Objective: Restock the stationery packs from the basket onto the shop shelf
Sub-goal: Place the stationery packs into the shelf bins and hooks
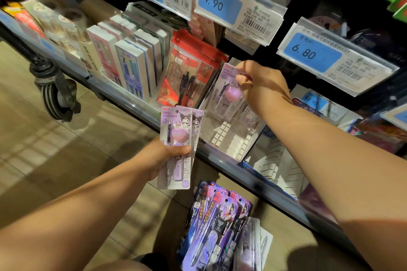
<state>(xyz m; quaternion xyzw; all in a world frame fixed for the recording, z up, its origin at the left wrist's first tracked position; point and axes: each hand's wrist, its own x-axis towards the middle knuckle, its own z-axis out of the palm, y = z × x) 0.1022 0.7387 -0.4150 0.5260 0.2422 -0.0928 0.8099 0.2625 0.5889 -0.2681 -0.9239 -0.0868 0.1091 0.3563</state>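
My left hand (161,156) grips a small stack of lilac Kuromi pencil packs (180,136) in front of the shelf edge, fanned slightly. My right hand (259,84) pinches the top of one more lilac pack (226,92) with a pink ball on it and holds it upright over a white slotted shelf tray (231,141). Below, near the floor, lie several dark blue and purple pen packs (222,226); the basket under them is hidden.
Left of the tray stand a red zip pouch of pens (189,72) and white boxed pen sets (130,59). Blue price tags (218,4) hang above the tray. A trolley wheel (58,92) stands on the tiled floor at left.
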